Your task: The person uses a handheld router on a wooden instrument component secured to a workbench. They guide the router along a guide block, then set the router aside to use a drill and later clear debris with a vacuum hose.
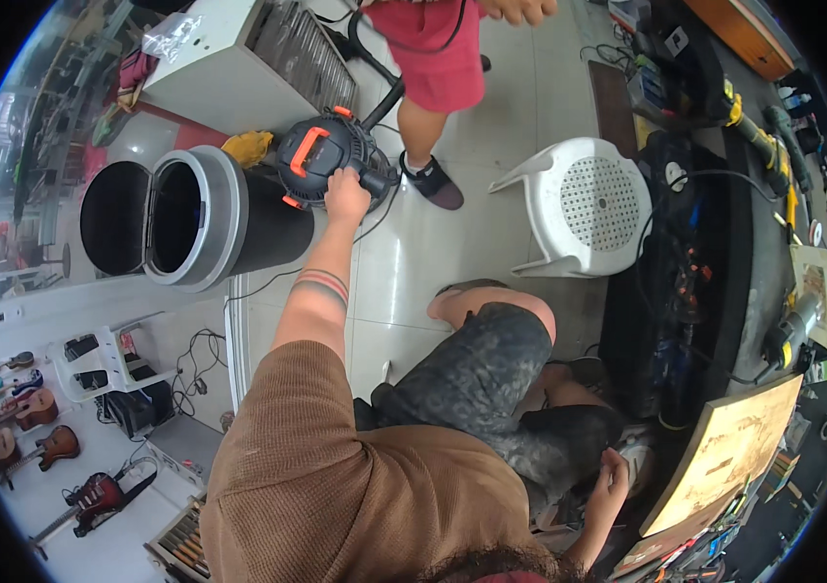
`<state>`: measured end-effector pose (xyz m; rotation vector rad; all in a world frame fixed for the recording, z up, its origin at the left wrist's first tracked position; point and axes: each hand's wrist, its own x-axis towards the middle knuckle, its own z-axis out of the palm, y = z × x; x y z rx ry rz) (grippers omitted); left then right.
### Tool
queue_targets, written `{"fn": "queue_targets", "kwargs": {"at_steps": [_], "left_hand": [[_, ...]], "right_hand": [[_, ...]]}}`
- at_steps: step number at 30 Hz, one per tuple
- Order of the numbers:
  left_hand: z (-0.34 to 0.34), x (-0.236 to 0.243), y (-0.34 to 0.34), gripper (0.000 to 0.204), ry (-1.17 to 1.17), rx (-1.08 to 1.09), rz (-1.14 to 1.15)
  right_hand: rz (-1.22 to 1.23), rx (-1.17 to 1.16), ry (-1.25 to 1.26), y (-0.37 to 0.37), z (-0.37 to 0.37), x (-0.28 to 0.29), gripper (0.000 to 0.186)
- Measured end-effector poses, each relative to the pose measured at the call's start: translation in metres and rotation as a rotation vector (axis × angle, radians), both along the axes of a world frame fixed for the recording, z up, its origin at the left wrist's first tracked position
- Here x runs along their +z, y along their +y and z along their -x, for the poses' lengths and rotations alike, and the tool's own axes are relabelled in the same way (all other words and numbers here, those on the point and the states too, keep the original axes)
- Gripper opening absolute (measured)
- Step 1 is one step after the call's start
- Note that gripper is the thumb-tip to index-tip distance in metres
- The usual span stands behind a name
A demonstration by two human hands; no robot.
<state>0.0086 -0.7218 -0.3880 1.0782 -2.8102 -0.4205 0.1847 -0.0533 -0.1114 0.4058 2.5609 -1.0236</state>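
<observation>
My left arm reaches forward to a black and orange shop vacuum cleaner point(314, 151). My left hand point(345, 197) is on its dark body beside the hose inlet, fingers bent against it and partly hidden. A thick black hose point(384, 103) runs from the vacuum toward another person in red shorts point(433, 58). Down at the lower right, my right hand point(608, 484) hangs near my knee beside the workbench, its fingers loosely apart and nothing visible in them.
A black bin point(273, 222) with a grey rim and open lid stands left of the vacuum. A white plastic stool point(593, 204) sits to the right, before a cluttered workbench point(763, 301). A wooden board point(724, 447) lies at the bench edge. Thin cable point(282, 275) crosses the floor.
</observation>
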Motion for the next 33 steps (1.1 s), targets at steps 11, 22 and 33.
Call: {"fn": "queue_targets", "kwargs": {"at_steps": [11,22,33], "left_hand": [[0.053,0.019,-0.002,0.046,0.253,-0.563,-0.024],[0.178,-0.031,-0.072,0.034,-0.532,-0.234,0.159],[0.095,-0.005,0.028,0.064,-0.626,-0.463,0.125]], "right_hand": [[-0.221,0.053,-0.025,-0.026,0.013,0.011,0.024],[-0.275,0.113,0.018,-0.044,0.073,0.015,0.016],[-0.198,0.165,-0.021,-0.083,0.123,-0.014,0.017]]}}
